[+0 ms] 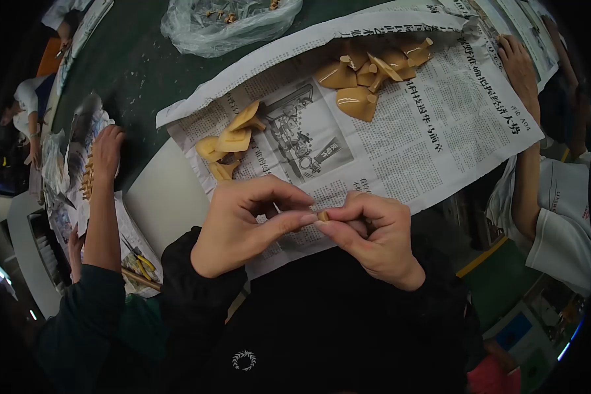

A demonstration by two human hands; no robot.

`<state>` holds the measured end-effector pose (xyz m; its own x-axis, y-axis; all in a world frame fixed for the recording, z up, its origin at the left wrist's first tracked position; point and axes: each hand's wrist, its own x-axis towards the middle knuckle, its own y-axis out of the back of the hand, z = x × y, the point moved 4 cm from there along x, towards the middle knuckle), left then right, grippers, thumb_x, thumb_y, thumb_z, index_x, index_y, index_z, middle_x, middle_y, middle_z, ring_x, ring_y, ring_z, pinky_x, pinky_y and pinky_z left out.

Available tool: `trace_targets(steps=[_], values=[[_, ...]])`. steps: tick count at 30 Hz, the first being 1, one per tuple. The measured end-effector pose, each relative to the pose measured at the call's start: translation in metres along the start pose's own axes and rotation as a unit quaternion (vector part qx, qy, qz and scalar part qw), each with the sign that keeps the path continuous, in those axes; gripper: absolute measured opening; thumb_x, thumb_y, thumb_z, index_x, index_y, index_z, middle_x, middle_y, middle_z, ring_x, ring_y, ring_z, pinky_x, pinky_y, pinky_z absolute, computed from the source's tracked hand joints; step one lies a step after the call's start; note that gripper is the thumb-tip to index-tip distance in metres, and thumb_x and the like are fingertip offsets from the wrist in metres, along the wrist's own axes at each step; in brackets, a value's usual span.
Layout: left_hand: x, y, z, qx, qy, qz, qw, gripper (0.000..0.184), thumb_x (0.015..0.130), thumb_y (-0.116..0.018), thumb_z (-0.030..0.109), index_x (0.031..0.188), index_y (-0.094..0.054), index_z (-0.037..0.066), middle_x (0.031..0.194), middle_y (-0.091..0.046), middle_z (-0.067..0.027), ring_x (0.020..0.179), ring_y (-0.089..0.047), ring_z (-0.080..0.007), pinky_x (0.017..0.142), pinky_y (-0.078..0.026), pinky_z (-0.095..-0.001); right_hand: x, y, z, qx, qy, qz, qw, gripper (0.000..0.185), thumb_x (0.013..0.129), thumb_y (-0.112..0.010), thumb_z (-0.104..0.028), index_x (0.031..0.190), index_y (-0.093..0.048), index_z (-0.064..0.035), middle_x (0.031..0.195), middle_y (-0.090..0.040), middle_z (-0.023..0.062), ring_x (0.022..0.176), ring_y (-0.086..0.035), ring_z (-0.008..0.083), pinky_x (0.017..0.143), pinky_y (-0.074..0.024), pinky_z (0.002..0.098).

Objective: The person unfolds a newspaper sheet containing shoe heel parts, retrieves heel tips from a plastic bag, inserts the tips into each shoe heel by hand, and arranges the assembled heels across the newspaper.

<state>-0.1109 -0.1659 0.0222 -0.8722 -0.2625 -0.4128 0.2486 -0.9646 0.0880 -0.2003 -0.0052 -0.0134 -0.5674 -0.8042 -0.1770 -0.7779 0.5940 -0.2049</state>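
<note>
Between the fingertips of both hands is a tiny tan piece (pixel 323 215), held over the near edge of a newspaper sheet (pixel 400 157). My left hand (pixel 253 220) touches its left side with thumb and a finger pinched close. From the right, my right hand (pixel 374 233) pinches the same piece between thumb and forefinger. Beyond my left hand, several glossy yellow-tan pieces (pixel 234 140) lie on the paper's left part. A larger group of similar pieces (pixel 356 103) rests near the paper's far edge.
A clear plastic bag (pixel 230 26) with small brown pieces lies on the dark green table (pixel 157 75). At left, a co-worker's hand (pixel 107 151) is by a row of small tan pieces, with yellow-handled pliers (pixel 144 264) nearby. Another person's hand (pixel 517 65) touches the paper's right side.
</note>
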Motion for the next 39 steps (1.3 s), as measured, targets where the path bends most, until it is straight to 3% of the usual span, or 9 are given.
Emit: trace_targets(steps=[5,10,12,16,18,20,26,31,39], values=[[0.040,0.036,0.021,0.488,-0.227,0.273,0.797,0.019,0.076,-0.076,0.008,0.093,-0.071,0.004,0.087,-0.063,-0.0065,0.078,-0.061,-0.0254,0.069,-0.050,-0.0344,-0.007,0.018,0.003,0.080,0.007,0.054,0.995,0.005,0.083,-0.072,0.002,0.086,-0.067,0.0031,0.064,-0.048,-0.0057,0.057,-0.036,-0.0013,0.052,-0.0330,0.0167],[0.056,0.044,0.018,0.510,-0.193,0.228,0.806,0.019,0.079,-0.074,0.008,0.096,-0.070,0.001,0.083,-0.064,-0.0072,0.081,-0.063,-0.0236,0.073,-0.050,-0.0338,-0.016,0.031,0.004,0.083,0.044,0.086,0.992,0.006,0.082,-0.071,0.006,0.086,-0.067,0.0039,0.067,-0.050,-0.0044,0.057,-0.036,-0.0017,0.052,-0.0331,0.0160],[0.047,0.029,0.022,0.189,-0.048,0.186,0.963,0.018,0.084,-0.072,0.008,0.098,-0.068,-0.002,0.086,-0.069,-0.0079,0.080,-0.065,-0.0138,0.071,-0.051,-0.0269,-0.021,0.039,0.002,0.081,0.050,0.101,0.990,0.007,0.081,-0.072,0.006,0.087,-0.067,0.0043,0.067,-0.051,-0.0042,0.057,-0.037,-0.0019,0.052,-0.0331,0.0156],[0.053,-0.016,-0.020,0.055,-0.024,0.067,0.996,0.020,0.088,-0.071,0.009,0.105,-0.068,-0.002,0.087,-0.072,-0.0066,0.077,-0.064,-0.0107,0.069,-0.051,-0.0238,-0.023,0.050,0.001,0.068,0.041,0.142,0.987,0.009,0.081,-0.072,0.006,0.088,-0.068,0.0040,0.067,-0.051,-0.0046,0.056,-0.036,-0.0024,0.052,-0.0327,0.0150],[0.054,-0.021,-0.032,0.069,0.013,0.054,0.996,0.022,0.087,-0.072,0.009,0.106,-0.069,-0.001,0.094,-0.069,-0.0078,0.078,-0.064,-0.0116,0.070,-0.051,-0.0246,-0.026,0.054,0.001,0.006,0.052,0.164,0.985,0.011,0.080,-0.073,0.006,0.089,-0.069,0.0035,0.066,-0.051,-0.0048,0.054,-0.035,-0.0023,0.049,-0.0298,0.0157],[0.050,-0.019,-0.016,0.274,-0.143,0.127,0.942,0.025,0.086,-0.072,0.009,0.108,-0.069,-0.001,0.101,-0.063,-0.0102,0.081,-0.063,-0.0140,0.070,-0.051,-0.0265,-0.027,0.057,0.004,-0.051,0.070,0.170,0.982,0.012,0.079,-0.074,0.006,0.090,-0.069,0.0031,0.065,-0.051,-0.0044,0.052,-0.035,-0.0017,0.047,-0.0279,0.0168],[0.039,-0.038,-0.026,0.226,-0.172,0.216,0.934,0.025,0.074,-0.082,0.006,0.096,-0.072,0.003,0.096,-0.057,-0.0075,0.084,-0.061,-0.0212,0.068,-0.051,-0.0318,-0.018,0.050,-0.011,-0.207,0.160,0.157,0.952,0.020,0.074,-0.076,0.007,0.092,-0.069,0.0012,0.062,-0.049,-0.0016,0.047,-0.034,0.0017,0.043,-0.0243,0.0205],[0.048,-0.043,-0.028,0.266,-0.295,0.068,0.915,0.031,0.065,-0.083,0.001,0.094,-0.074,0.006,0.089,-0.060,-0.0036,0.083,-0.057,-0.0182,0.069,-0.047,-0.0286,-0.014,0.040,-0.016,-0.290,0.149,0.147,0.934,0.018,0.074,-0.075,0.009,0.090,-0.069,0.0039,0.061,-0.048,-0.0016,0.051,-0.035,0.0013,0.046,-0.0259,0.0192],[0.052,-0.040,-0.037,0.188,-0.248,0.090,0.946,0.035,0.061,-0.081,-0.001,0.095,-0.075,0.010,0.088,-0.061,-0.0012,0.085,-0.055,-0.0205,0.070,-0.046,-0.0297,-0.003,0.030,-0.004,-0.337,0.163,0.125,0.919,0.027,0.070,-0.079,0.008,0.095,-0.069,-0.0001,0.060,-0.049,0.0012,0.046,-0.040,0.0074,0.041,-0.0280,0.0235]])
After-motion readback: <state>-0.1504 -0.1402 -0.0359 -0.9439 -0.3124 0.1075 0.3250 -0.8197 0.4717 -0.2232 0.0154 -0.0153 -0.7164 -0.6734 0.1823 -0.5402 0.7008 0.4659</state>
